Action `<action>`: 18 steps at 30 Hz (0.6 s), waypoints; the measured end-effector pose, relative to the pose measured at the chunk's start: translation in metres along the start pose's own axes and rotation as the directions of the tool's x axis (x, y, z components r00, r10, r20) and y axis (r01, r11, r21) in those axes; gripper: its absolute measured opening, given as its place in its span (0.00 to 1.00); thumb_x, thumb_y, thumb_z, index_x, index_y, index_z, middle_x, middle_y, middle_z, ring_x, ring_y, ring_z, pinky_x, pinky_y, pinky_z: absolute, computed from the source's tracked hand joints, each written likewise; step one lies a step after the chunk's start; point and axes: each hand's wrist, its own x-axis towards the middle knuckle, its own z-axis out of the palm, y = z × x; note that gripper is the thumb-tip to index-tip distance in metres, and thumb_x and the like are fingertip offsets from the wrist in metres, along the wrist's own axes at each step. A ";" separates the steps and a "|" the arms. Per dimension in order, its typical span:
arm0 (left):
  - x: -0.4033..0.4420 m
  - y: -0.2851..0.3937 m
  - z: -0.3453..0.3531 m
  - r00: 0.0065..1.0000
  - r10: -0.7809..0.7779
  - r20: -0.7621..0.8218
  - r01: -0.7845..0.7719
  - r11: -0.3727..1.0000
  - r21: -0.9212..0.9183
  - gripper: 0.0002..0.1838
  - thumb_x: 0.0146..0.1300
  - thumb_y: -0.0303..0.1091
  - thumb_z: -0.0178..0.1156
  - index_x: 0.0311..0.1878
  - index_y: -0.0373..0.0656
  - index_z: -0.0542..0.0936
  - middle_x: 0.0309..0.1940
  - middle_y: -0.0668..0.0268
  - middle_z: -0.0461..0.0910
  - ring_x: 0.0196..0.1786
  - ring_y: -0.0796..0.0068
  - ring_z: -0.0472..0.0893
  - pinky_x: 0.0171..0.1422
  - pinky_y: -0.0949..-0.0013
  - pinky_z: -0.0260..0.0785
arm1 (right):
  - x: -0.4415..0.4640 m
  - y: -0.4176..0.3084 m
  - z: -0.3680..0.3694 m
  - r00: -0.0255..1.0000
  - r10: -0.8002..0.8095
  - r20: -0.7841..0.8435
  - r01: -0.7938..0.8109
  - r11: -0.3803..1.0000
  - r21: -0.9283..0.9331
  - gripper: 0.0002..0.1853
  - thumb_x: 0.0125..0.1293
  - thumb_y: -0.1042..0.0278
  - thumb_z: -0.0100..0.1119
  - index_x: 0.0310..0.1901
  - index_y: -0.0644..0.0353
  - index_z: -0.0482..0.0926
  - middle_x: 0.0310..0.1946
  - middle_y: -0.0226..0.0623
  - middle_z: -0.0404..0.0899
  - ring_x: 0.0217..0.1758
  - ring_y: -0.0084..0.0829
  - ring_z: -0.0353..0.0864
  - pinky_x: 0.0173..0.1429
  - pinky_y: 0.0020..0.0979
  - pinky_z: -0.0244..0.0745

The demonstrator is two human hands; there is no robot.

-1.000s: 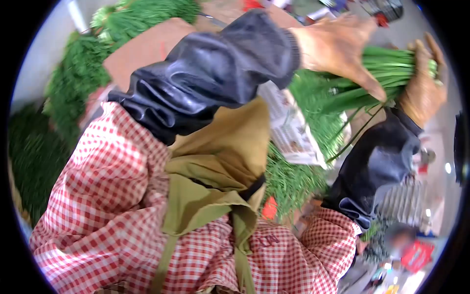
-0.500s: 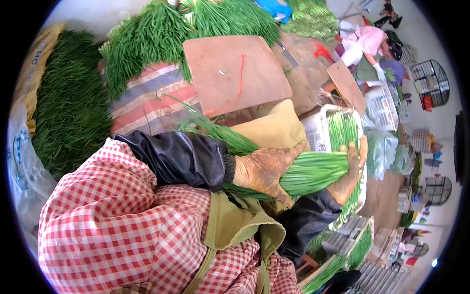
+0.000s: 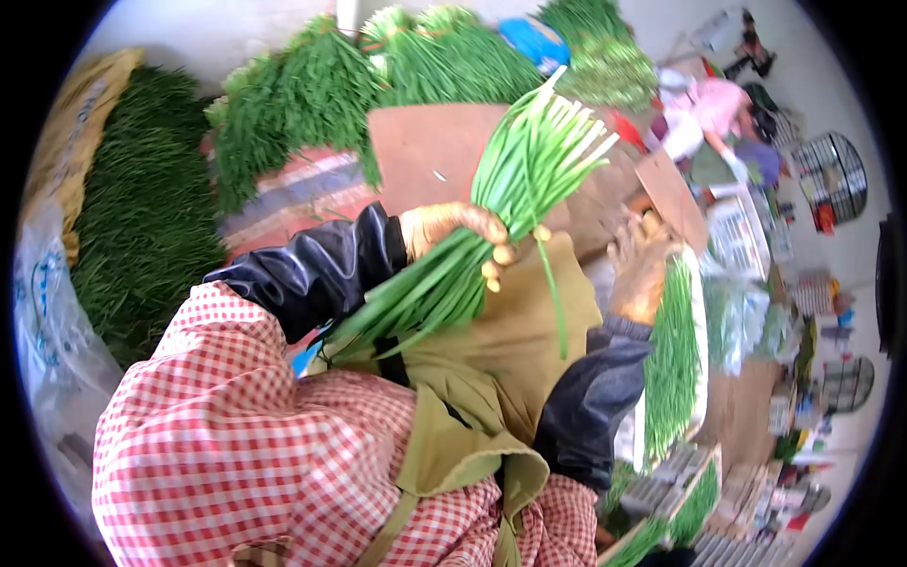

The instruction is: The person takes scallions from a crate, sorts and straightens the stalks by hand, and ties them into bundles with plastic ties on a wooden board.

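Observation:
Clasped in my left hand (image 3: 458, 231) is a bunch of long green stalks (image 3: 529, 175). The pale cut ends fan out up and to the right, and the leafy ends hang down-left over my lap. A single stalk dangles from the bunch beside the olive apron (image 3: 557, 293). My right hand (image 3: 642, 265) is apart from the bunch, its fingers loosely bent with nothing visible in them, at the upper left edge of a white crate (image 3: 699, 378) of green stalks. Behind the bunch lies a brown board (image 3: 425, 151).
Tied green bundles (image 3: 453, 61) line the wall beyond the board. A large heap of greens (image 3: 142, 217) is at left, beside a clear plastic bag (image 3: 57, 312). A person in pink (image 3: 713, 104) bends near a white basket (image 3: 737, 231) at upper right.
The bunch has swung from lying sideways between both hands to slanting with its cut ends up. My right hand has let go of it and moved up. My left hand now wraps round it.

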 end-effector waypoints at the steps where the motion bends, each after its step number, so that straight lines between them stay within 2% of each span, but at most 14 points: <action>1: -0.013 0.015 -0.009 0.998 0.066 -0.019 -0.066 0.998 -0.003 0.34 0.57 0.32 0.58 0.68 0.39 0.61 0.30 0.66 0.76 0.34 0.71 0.81 0.46 0.60 0.78 | 0.003 0.023 -0.002 0.999 0.040 -0.020 -0.042 0.993 -0.107 0.32 0.66 0.44 0.52 0.65 0.57 0.64 0.64 0.41 0.65 0.66 0.38 0.66 0.63 0.40 0.65; 2: -0.026 0.026 -0.018 0.991 0.128 -0.038 -0.128 0.992 -0.006 0.34 0.57 0.32 0.57 0.68 0.39 0.60 0.31 0.65 0.76 0.33 0.71 0.81 0.46 0.60 0.78 | 0.004 0.041 -0.001 0.996 0.076 -0.046 -0.084 0.973 -0.213 0.29 0.67 0.48 0.54 0.63 0.57 0.68 0.62 0.39 0.69 0.65 0.37 0.68 0.60 0.38 0.67; 4: -0.046 0.041 -0.020 0.978 0.202 -0.058 -0.202 0.979 0.019 0.35 0.57 0.32 0.56 0.68 0.36 0.60 0.32 0.64 0.76 0.32 0.71 0.80 0.45 0.60 0.78 | -0.004 0.066 0.015 0.990 0.133 0.054 -0.116 0.961 -0.253 0.25 0.67 0.52 0.56 0.60 0.60 0.70 0.55 0.35 0.73 0.59 0.35 0.72 0.63 0.39 0.64; 5: -0.059 0.049 -0.031 0.971 0.211 -0.107 -0.207 0.977 0.049 0.34 0.57 0.32 0.56 0.68 0.36 0.60 0.32 0.64 0.77 0.33 0.71 0.81 0.45 0.59 0.78 | -0.006 0.068 0.035 0.993 0.110 0.054 -0.090 0.953 -0.290 0.24 0.69 0.53 0.54 0.59 0.62 0.71 0.53 0.36 0.74 0.59 0.32 0.71 0.61 0.35 0.65; 6: -0.070 0.055 -0.034 0.964 0.217 -0.156 -0.207 0.975 0.075 0.34 0.57 0.32 0.55 0.68 0.36 0.60 0.33 0.63 0.77 0.33 0.70 0.81 0.45 0.59 0.78 | -0.002 0.067 0.052 0.989 0.120 0.082 -0.092 0.954 -0.286 0.24 0.69 0.53 0.54 0.59 0.62 0.71 0.53 0.36 0.74 0.59 0.32 0.71 0.61 0.35 0.65; 8: -0.088 0.054 -0.037 0.964 0.130 -0.230 -0.132 0.991 0.007 0.33 0.58 0.32 0.56 0.68 0.40 0.61 0.34 0.62 0.79 0.36 0.66 0.83 0.44 0.58 0.80 | 0.001 0.059 0.078 0.960 -0.167 0.225 0.237 0.912 -0.336 0.25 0.71 0.54 0.51 0.59 0.65 0.70 0.54 0.38 0.73 0.59 0.31 0.70 0.62 0.33 0.63; 9: -0.095 0.051 -0.035 0.955 0.108 -0.277 -0.105 0.994 0.025 0.34 0.58 0.32 0.57 0.69 0.40 0.60 0.34 0.62 0.80 0.36 0.66 0.84 0.44 0.58 0.80 | 0.003 0.049 0.095 0.939 -0.244 0.243 0.319 0.880 -0.352 0.25 0.72 0.55 0.48 0.61 0.68 0.68 0.57 0.44 0.71 0.63 0.33 0.68 0.66 0.32 0.60; 11: -0.097 0.043 -0.032 0.940 0.046 -0.338 -0.037 0.999 0.033 0.35 0.59 0.33 0.58 0.69 0.40 0.59 0.35 0.62 0.81 0.36 0.65 0.84 0.43 0.57 0.80 | 0.013 0.026 0.126 0.880 -0.384 0.280 0.463 0.823 -0.330 0.28 0.73 0.52 0.45 0.62 0.70 0.67 0.61 0.47 0.68 0.66 0.34 0.65 0.70 0.34 0.56; 13: -0.092 0.031 -0.034 0.945 0.028 -0.326 -0.016 0.999 0.040 0.34 0.59 0.36 0.60 0.68 0.38 0.62 0.35 0.58 0.81 0.36 0.64 0.84 0.41 0.57 0.80 | 0.035 0.014 0.144 0.786 -0.507 0.354 0.614 0.707 -0.350 0.31 0.73 0.48 0.42 0.63 0.72 0.65 0.63 0.48 0.66 0.68 0.35 0.63 0.72 0.35 0.53; 14: -0.089 0.024 -0.036 0.941 0.035 -0.337 -0.015 0.998 0.062 0.34 0.60 0.37 0.61 0.68 0.38 0.63 0.36 0.57 0.82 0.37 0.63 0.84 0.41 0.57 0.80 | 0.043 0.018 0.148 0.794 -0.500 0.345 0.604 0.711 -0.361 0.31 0.73 0.48 0.42 0.63 0.72 0.65 0.63 0.48 0.66 0.68 0.35 0.63 0.72 0.35 0.53; 15: -0.084 0.020 -0.031 0.958 -0.013 -0.286 0.014 1.000 0.001 0.35 0.59 0.39 0.62 0.67 0.37 0.63 0.38 0.54 0.82 0.37 0.62 0.85 0.41 0.59 0.80 | 0.051 0.021 0.154 0.781 -0.395 0.484 0.598 0.697 -0.396 0.32 0.73 0.47 0.42 0.62 0.71 0.66 0.63 0.49 0.67 0.68 0.37 0.63 0.72 0.35 0.53; 16: -0.080 0.017 -0.030 0.953 -0.012 -0.302 0.025 0.999 0.039 0.36 0.58 0.40 0.63 0.67 0.37 0.63 0.39 0.54 0.82 0.36 0.63 0.85 0.42 0.61 0.80 | 0.058 0.026 0.160 0.745 -0.273 0.609 0.597 0.681 -0.424 0.32 0.72 0.45 0.42 0.62 0.70 0.67 0.63 0.50 0.68 0.68 0.39 0.64 0.72 0.35 0.53; 18: -0.071 0.016 -0.032 0.963 -0.037 -0.265 0.062 0.994 0.085 0.37 0.57 0.42 0.64 0.67 0.37 0.64 0.39 0.54 0.82 0.36 0.63 0.84 0.43 0.61 0.80 | 0.061 0.035 0.166 0.609 0.002 0.794 0.604 0.648 -0.465 0.33 0.71 0.42 0.43 0.61 0.68 0.70 0.62 0.52 0.69 0.68 0.43 0.65 0.72 0.35 0.54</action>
